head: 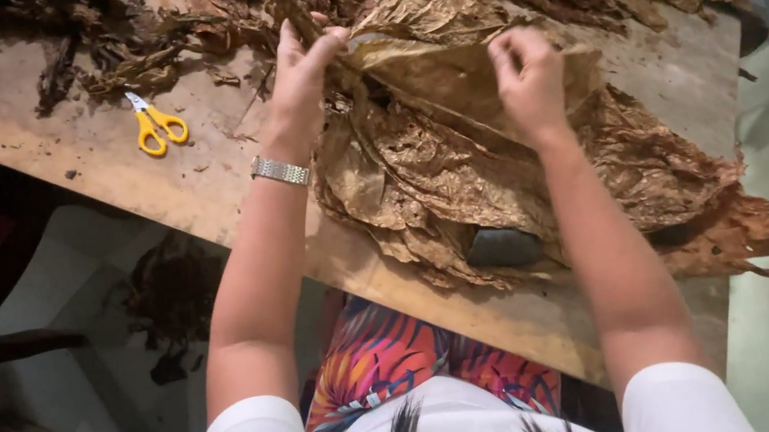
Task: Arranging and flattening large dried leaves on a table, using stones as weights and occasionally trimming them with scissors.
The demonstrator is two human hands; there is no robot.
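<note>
Brown dried leaf [444, 67] stretches crosswise between left hand [302, 72] and right hand [527, 76], both pinching its edges.

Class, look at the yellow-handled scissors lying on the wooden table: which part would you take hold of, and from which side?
Take the yellow scissors by their two loop handles, coming from the near table edge. The loops point toward the person and lie flat; the short blades point away.

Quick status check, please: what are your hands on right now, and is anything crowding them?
Left hand and right hand both pinching one dried brown leaf, spreading it. Leaf pile beneath. Yellow scissors off to the left, untouched.
</note>
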